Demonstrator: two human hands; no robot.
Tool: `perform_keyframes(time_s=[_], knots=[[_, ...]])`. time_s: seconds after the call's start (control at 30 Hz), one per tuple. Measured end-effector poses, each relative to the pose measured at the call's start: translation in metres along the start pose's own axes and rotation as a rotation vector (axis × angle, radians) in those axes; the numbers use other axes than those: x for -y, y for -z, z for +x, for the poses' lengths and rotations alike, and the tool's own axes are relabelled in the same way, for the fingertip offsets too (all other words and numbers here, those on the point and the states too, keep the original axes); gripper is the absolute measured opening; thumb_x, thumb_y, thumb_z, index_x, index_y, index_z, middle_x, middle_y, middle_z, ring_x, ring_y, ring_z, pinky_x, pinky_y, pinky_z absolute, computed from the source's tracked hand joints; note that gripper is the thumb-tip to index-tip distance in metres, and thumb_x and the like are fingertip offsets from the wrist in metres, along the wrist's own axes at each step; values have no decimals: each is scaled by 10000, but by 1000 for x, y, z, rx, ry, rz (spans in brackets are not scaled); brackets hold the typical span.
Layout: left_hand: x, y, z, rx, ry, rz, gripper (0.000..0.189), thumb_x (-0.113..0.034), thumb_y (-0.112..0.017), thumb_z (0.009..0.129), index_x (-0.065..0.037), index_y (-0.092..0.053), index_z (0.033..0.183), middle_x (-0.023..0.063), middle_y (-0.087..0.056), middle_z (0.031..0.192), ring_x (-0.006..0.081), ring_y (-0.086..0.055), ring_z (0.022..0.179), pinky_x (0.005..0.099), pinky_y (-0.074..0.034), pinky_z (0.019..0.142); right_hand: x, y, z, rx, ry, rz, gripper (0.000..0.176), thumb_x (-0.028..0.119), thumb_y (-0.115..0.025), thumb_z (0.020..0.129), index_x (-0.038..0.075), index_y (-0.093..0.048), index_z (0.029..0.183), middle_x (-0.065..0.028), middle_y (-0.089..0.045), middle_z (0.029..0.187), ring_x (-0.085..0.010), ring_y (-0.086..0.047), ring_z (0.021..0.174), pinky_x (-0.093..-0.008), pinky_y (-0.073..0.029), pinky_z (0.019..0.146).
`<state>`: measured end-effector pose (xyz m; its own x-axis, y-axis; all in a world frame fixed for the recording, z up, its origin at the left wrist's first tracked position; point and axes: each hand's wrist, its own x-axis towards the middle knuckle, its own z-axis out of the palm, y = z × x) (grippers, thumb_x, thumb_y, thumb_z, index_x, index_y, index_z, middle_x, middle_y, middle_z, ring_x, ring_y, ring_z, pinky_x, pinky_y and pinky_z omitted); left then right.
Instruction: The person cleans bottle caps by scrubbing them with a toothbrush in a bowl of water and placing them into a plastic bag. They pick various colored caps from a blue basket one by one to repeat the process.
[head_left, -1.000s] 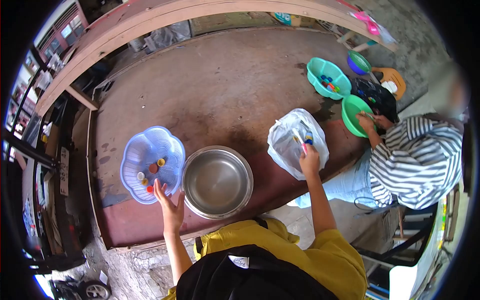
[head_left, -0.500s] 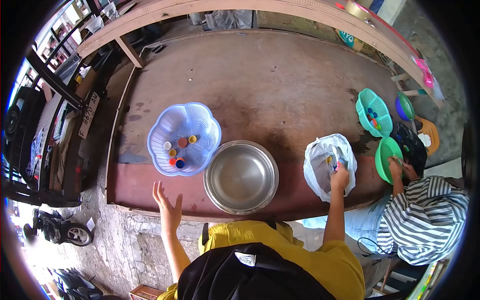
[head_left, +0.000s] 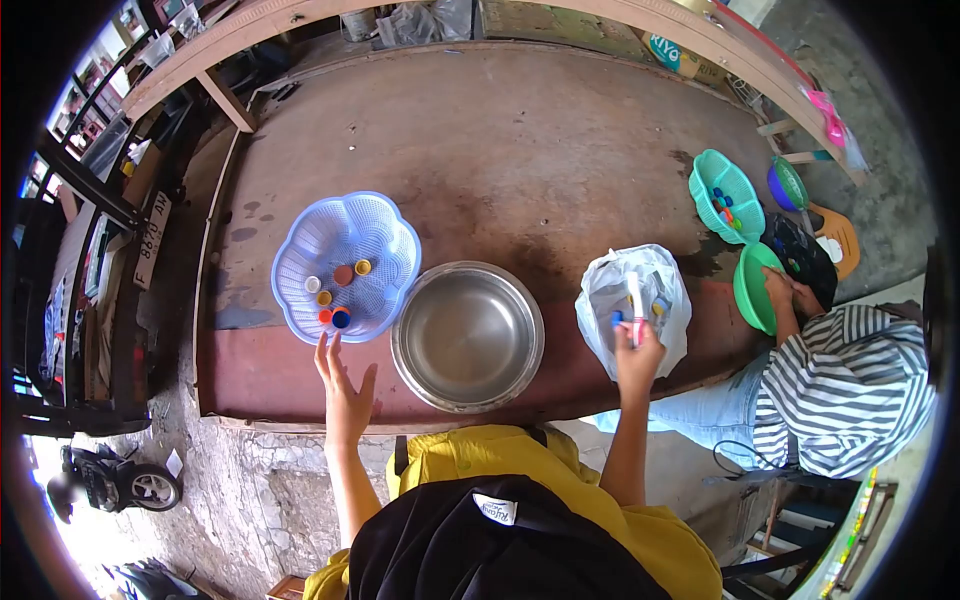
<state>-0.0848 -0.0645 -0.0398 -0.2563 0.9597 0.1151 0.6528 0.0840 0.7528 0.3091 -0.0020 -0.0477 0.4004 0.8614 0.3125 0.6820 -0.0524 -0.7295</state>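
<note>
My right hand [head_left: 638, 355] is closed on a slim white-and-pink item [head_left: 637, 305], held upright over the near side of a white plastic bag [head_left: 672, 335]. A small blue piece [head_left: 617, 318] shows by the fingers; the exact kind of item I cannot tell. Inside the bag lie a few yellow bits. My left hand [head_left: 347, 395] is open, fingers spread, with its fingertips right by the near rim of a light-blue flower-shaped basket [head_left: 385, 225]. In that basket lie several bottle caps [head_left: 343, 275], coloured white, yellow, brown, orange and blue.
A steel bowl [head_left: 468, 340] stands between basket and bag on the wooden table [head_left: 450, 150]. On the right, a person in a striped top [head_left: 850, 390] holds a green bowl [head_left: 752, 290]. Beyond it sits a teal basket [head_left: 708, 180] with small coloured pieces. A wooden rail [head_left: 350, 8] spans the far side.
My right hand has lifted the slim item and shifted left over the bag's near side. My left hand has moved up to the blue basket. The whole view has shifted slightly.
</note>
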Motion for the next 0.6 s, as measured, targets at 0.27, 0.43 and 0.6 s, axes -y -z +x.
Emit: perform_keyframes(time_s=[0.27, 0.43, 0.6], knots=[[1, 6, 8, 0, -96, -22, 671, -75, -624, 818, -90, -260, 1381, 157, -216, 1417, 352, -363, 1255, 454, -408, 940, 67, -74, -55, 455, 684, 40, 152, 32, -628, 711, 67, -588, 853, -93, -620, 704, -261, -627, 612, -358, -499, 527], [21, 22, -1, -52, -33, -28, 679, -67, -632, 812, -93, -265, 1382, 157, -225, 1415, 333, -399, 1221, 445, -421, 911, 63, -109, -51, 559, 880, -28, 30, 87, -569, 765, 68, -560, 744, -73, -580, 640, -255, -611, 581, -369, -479, 497], [47, 40, -20, -93, 58, -19, 673, -78, -632, 813, -98, -274, 1382, 153, -221, 1420, 328, -419, 1187, 443, -426, 901, 59, -121, -41, 698, 870, -177, 38, 89, -568, 761, 67, -589, 783, -81, -608, 682, -256, -620, 606, -367, -491, 517]])
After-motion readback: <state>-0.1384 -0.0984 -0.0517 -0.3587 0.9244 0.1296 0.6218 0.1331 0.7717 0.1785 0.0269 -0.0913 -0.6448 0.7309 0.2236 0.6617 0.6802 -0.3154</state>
